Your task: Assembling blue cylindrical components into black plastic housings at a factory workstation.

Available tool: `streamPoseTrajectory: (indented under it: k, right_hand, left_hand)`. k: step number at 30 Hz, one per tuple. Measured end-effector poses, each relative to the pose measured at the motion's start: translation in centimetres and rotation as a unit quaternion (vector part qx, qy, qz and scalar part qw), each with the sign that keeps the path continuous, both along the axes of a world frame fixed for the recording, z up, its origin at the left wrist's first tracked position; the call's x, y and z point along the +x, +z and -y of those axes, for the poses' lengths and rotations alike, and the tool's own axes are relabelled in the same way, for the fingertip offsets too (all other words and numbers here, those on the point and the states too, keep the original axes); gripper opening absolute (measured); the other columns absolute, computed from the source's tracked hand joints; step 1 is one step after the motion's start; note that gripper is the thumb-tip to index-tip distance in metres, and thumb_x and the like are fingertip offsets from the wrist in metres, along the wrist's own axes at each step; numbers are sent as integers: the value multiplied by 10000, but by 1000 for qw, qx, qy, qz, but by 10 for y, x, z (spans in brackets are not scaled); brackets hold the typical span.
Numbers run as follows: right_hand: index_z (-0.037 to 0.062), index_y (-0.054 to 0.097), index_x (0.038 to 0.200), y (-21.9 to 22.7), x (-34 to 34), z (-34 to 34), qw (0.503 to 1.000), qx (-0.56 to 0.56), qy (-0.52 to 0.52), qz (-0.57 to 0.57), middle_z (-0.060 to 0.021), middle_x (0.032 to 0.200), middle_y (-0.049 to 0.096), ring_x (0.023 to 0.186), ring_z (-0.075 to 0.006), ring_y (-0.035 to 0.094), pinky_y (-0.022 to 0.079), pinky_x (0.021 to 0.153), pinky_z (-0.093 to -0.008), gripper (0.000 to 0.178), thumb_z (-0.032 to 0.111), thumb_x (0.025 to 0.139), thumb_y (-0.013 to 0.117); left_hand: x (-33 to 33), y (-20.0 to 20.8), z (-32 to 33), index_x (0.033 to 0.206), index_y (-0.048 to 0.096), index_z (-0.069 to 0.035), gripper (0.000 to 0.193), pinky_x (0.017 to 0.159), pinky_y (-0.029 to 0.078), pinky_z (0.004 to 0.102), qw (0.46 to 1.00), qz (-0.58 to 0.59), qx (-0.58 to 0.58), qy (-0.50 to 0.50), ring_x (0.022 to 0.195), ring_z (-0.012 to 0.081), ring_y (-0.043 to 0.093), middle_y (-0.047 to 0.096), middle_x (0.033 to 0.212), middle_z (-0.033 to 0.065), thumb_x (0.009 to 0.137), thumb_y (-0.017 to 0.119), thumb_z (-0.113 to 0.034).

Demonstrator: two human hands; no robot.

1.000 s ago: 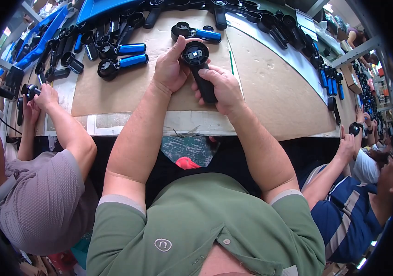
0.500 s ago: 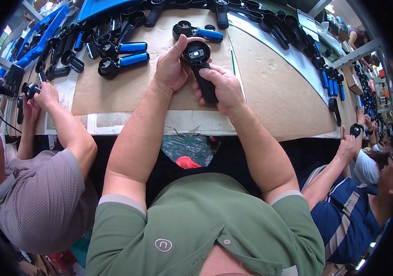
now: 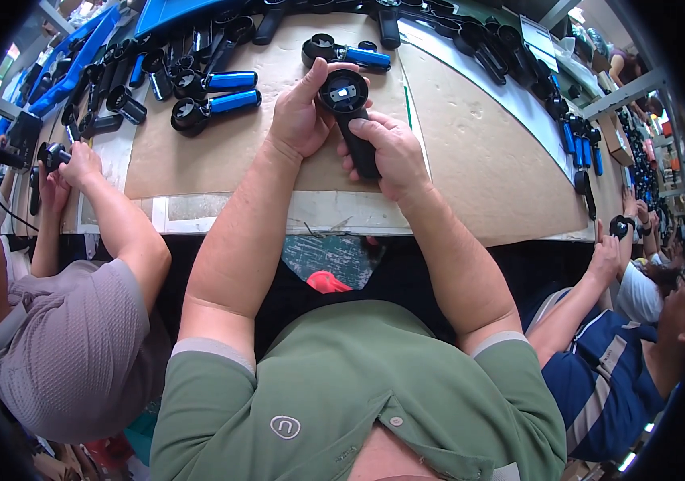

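Above the table's near part I hold a black round-headed housing with a straight handle, like a handheld fan body. Its hollow round head faces up and shows a small bright metal plate inside. My left hand cups the head from the left, thumb raised beside the rim, its fingers partly hidden behind. The handle is gripped by my right hand, whose thumb presses on it just below the head. Just beyond lies another round-headed piece with a blue handle part. To the left rest two similar blue-handled pieces.
Brown board covers the table. Many black housings line its far edge, beside a blue tray. A person at left and another at right handle black pieces.
Hardly anything differs. The housing stays in both my hands in nearly the same place, and the person at left has shifted slightly.
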State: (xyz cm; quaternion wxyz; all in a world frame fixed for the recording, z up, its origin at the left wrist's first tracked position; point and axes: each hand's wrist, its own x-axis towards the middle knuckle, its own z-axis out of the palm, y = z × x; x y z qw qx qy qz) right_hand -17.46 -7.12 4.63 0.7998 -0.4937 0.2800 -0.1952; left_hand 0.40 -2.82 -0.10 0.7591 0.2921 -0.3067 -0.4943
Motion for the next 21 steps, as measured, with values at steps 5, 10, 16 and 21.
streamPoseTrajectory:
  k: [5, 10, 16, 21]
  right_hand:
    - [1, 661, 1175, -2, -1, 0, 1000, -4, 7, 18, -102, 815, 692, 607, -158, 631, 495, 480, -254, 240, 185, 1024, 629]
    - [9, 652, 1169, -11, -1, 5, 998, 2, 30, 56, -122, 845, 680, 618, -174, 612, 494, 516, -270, 227, 170, 1011, 628]
    - [-1, 488, 1364, -11, 3, -8, 991, -100, -88, 3, -144, 956, 670, 697, -171, 623, 508, 593, -258, 414, 57, 974, 613]
    - [-3, 459, 1436, -15, 4, -24, 948, -283, -141, -22, -186, 1198, 639, 962, -230, 648, 522, 848, -282, 448, 27, 1006, 583]
  left_hand:
    - [0, 1, -3, 1387, 671, -6, 683, 930, 639, 405, 1000, 2, -4, -1, 1056, 322, 770, 740, 1255, 213, 1106, 494, -602]
    - [-3, 0, 2, 1417, 656, -34, 692, 954, 622, 414, 999, -35, 12, -8, 1067, 295, 752, 733, 1270, 208, 1110, 465, -625]
    - [-24, 25, -16, 1296, 635, -58, 365, 757, 553, 320, 997, -10, 71, 14, 903, 206, 664, 702, 1103, 98, 1005, 742, -250]
    - [-58, 43, -37, 1370, 593, -14, 433, 828, 561, 270, 968, 183, 160, 62, 958, 180, 697, 713, 1158, 138, 989, 712, -183]
